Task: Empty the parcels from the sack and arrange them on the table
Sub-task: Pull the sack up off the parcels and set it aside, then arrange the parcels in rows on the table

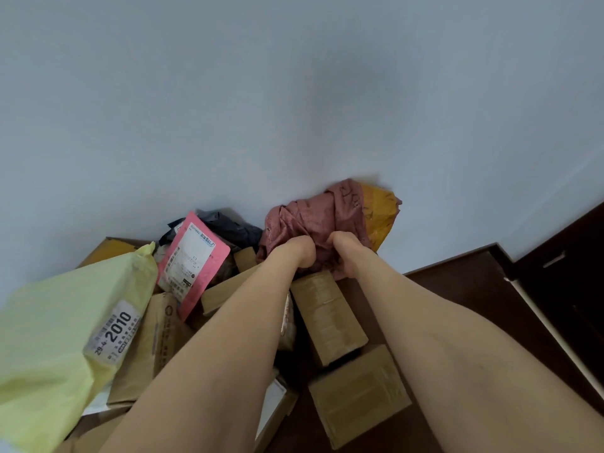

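Both arms reach forward to a crumpled reddish-pink sack [313, 217] at the back of the dark wooden table [464, 289], against the wall. My left hand [302, 253] and my right hand [343, 253] each grip a bunch of its fabric, fingers buried in the folds. An orange-yellow bag [380, 220] shows behind the sack. Parcels lie heaped on the table: a pale yellow mailer [65, 328] at the left, a pink mailer [192, 263] leaning upright, and several brown cardboard boxes, one [327, 318] just below my hands, another [359, 397] nearer me.
A plain pale wall [294, 93] rises right behind the pile. A dark grey plastic bag [228, 227] lies behind the pink mailer. The table's right edge [536, 308] runs diagonally, with dark furniture [575, 273] beyond it.
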A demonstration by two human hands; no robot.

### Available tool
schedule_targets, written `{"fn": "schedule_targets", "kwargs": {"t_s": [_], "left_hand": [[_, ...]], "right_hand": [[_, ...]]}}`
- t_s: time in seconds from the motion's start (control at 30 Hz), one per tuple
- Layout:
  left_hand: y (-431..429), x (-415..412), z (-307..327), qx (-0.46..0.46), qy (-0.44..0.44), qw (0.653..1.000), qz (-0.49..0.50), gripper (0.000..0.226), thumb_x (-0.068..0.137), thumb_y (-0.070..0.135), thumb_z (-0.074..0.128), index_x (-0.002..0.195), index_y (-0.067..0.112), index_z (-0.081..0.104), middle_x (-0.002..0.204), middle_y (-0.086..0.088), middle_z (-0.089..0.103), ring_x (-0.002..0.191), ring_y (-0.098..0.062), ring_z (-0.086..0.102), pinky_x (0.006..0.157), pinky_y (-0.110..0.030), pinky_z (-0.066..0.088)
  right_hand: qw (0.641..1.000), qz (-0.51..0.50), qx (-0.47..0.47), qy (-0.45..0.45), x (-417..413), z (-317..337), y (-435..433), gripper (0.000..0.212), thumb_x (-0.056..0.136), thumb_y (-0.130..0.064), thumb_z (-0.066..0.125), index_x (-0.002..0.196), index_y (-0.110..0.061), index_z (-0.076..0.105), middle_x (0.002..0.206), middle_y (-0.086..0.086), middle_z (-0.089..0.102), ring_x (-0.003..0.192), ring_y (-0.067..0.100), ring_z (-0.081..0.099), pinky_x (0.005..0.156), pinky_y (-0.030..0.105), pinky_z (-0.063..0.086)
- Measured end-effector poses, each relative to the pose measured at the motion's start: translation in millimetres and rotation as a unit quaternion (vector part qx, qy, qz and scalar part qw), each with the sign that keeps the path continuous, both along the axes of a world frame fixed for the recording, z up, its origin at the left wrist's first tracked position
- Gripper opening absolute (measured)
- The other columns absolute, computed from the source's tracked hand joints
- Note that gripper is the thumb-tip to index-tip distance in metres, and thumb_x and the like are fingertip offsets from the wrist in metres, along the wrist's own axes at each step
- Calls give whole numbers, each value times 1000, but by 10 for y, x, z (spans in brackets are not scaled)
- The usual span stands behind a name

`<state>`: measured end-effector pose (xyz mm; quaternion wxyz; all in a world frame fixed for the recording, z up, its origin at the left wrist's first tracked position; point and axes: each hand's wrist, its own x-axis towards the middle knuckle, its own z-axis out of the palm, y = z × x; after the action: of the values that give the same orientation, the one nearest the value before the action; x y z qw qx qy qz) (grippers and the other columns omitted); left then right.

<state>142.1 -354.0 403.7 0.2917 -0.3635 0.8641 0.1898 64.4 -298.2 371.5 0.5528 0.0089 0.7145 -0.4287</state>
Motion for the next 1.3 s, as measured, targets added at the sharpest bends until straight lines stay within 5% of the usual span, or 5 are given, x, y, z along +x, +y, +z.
{"fn": "schedule_targets", "kwargs": {"t_s": [0.3,0.67,0.9,1.2,1.3], "left_hand": [[113,267,443,-33,21,999,-21,32,97,3,36,121,-8,54,128,-22,55,116,-36,53,93,-36,43],[259,717,878,-160,93,982,-20,36,91,15,46,125,8,56,132,-14,52,119,-32,52,96,-43,46],[412,1116,1215,-162,119,980,-6,28,91,27,48,110,11,60,116,-10,60,111,-29,55,94,-41,48],[1047,1784,1600,-224,212,950,39,35,94,14,43,127,14,55,131,-10,45,116,-27,52,96,-39,45],[1256,2007,1685,-230,212,949,37,35,92,16,45,124,16,58,132,-10,46,117,-27,51,97,-40,45]], "right_hand": [[994,19,28,105,103,324,197,47,102,-11,32,146,4,27,145,17,39,129,34,42,102,36,38],[926,131,23,354,440,752,534,26,88,-17,47,104,-1,60,111,21,57,97,31,54,74,30,39],[903,174,43,392,722,1033,713,50,77,-22,44,120,-2,59,129,24,53,108,34,55,80,35,43],[880,209,1,426,1180,1469,1188,17,82,-14,51,92,-7,63,110,19,60,100,32,59,75,32,47],[869,220,-18,443,1357,1630,1356,23,82,-14,48,63,-18,36,93,14,47,85,25,46,55,28,37]]}}
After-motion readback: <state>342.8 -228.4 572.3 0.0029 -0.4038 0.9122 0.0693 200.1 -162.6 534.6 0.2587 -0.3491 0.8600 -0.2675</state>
